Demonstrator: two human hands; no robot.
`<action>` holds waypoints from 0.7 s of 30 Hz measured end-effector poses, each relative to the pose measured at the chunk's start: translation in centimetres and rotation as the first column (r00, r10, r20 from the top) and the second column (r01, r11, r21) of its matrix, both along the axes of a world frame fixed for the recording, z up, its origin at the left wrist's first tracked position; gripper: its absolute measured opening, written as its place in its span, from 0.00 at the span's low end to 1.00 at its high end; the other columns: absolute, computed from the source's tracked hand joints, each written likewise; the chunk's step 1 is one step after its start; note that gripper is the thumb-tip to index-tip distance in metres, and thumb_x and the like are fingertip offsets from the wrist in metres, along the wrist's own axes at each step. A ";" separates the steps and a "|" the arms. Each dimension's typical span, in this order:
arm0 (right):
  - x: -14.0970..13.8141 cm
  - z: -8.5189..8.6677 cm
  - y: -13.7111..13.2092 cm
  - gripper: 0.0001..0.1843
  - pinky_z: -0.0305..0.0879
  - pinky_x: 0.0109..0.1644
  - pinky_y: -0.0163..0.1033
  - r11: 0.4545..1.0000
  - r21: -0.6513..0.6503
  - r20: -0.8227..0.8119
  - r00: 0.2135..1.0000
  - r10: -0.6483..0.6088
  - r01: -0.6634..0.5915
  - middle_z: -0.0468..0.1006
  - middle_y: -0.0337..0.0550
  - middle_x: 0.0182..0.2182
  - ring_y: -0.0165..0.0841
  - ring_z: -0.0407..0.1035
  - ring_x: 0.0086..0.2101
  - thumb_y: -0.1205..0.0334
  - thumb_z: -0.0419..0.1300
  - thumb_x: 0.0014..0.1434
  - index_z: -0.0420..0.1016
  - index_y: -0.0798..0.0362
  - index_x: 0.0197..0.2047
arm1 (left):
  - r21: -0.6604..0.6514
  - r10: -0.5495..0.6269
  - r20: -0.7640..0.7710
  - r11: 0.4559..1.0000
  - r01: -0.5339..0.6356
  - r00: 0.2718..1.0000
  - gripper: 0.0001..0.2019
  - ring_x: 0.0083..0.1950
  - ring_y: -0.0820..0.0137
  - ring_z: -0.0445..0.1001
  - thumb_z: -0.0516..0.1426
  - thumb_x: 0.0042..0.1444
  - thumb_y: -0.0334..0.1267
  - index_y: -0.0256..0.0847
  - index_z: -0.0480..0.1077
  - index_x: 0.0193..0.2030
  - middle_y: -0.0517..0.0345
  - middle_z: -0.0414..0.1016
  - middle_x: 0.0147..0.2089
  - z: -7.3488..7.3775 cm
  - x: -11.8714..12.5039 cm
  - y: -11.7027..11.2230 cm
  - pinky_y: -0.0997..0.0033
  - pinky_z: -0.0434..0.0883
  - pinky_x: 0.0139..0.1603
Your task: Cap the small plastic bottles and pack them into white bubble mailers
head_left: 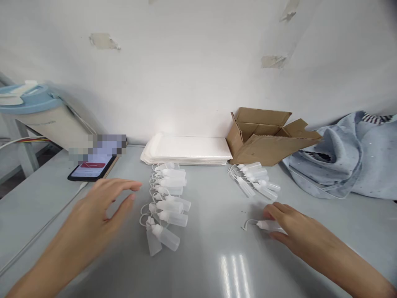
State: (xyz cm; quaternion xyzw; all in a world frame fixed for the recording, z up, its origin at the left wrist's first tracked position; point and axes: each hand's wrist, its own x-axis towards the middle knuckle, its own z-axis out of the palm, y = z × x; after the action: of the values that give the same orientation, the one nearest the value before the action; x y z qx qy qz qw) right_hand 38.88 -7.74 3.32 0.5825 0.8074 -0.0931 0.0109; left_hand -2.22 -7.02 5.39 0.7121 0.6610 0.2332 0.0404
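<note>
My right hand point(288, 223) is closed around a small translucent squeeze bottle point(265, 224) at the table's right side. The bottle's white tethered cap points left, and its rear end is hidden under my fingers. My left hand point(107, 209) hovers at the left with thumb and fingers apart, holding nothing. Just right of it, similar bottles lie in an overlapping column point(170, 205), with their looped cap strings mostly to the left. A smaller bunch of these bottles point(256, 178) lies beyond my right hand.
White padded envelopes point(192, 148) are stacked against the wall. Beside them stands an open cardboard box point(266, 145), then blue cloth point(335, 161). On the left are a phone point(93, 165) with a white cable and a blue-lidded tumbler point(46, 120).
</note>
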 end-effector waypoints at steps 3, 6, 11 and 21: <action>-0.7 0.1 0.2 0.06 0.66 0.30 0.42 0.999 -0.041 0.007 1.000 0.016 -0.016 0.76 0.46 0.34 0.40 0.72 0.31 0.67 0.55 0.54 0.72 0.50 0.34 | 0.087 -0.106 0.093 0.991 0.098 0.990 0.11 0.43 0.65 0.70 0.50 0.59 0.45 0.46 0.70 0.42 0.57 0.74 0.40 0.0 2.5 -0.3 0.81 0.66 0.17; -2.7 1.3 0.2 0.07 0.67 0.35 0.44 0.992 -0.097 -0.086 0.994 0.069 -0.077 0.74 0.46 0.36 0.40 0.71 0.34 0.63 0.53 0.60 0.72 0.50 0.37 | 0.189 -0.187 0.084 0.967 0.169 0.979 0.08 0.42 0.64 0.69 0.51 0.60 0.39 0.44 0.69 0.42 0.55 0.74 0.38 -0.1 4.4 -0.7 0.77 0.68 0.23; -7.0 3.7 -1.2 0.10 0.67 0.39 0.43 0.965 -0.134 -0.299 0.938 0.178 -0.226 0.70 0.47 0.39 0.37 0.69 0.36 0.64 0.47 0.65 0.68 0.51 0.44 | 0.290 -0.388 0.058 0.888 0.357 0.920 0.08 0.42 0.65 0.69 0.52 0.59 0.30 0.42 0.67 0.45 0.55 0.73 0.38 -0.5 6.1 -1.7 0.67 0.69 0.41; -8.9 3.2 -3.0 0.14 0.68 0.37 0.45 0.921 -0.088 -0.372 0.870 0.323 -0.379 0.69 0.49 0.39 0.37 0.66 0.36 0.67 0.41 0.66 0.65 0.55 0.49 | 0.138 -0.550 0.300 0.833 0.535 0.779 0.08 0.41 0.68 0.68 0.50 0.62 0.29 0.43 0.66 0.45 0.58 0.73 0.37 -1.3 8.3 -3.3 0.70 0.68 0.42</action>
State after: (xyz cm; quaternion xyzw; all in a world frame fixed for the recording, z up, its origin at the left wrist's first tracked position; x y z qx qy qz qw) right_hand 29.95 -10.71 6.52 0.3969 0.8788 -0.2556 -0.0699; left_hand 6.04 -10.37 4.06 0.8240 0.4063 0.3413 0.1987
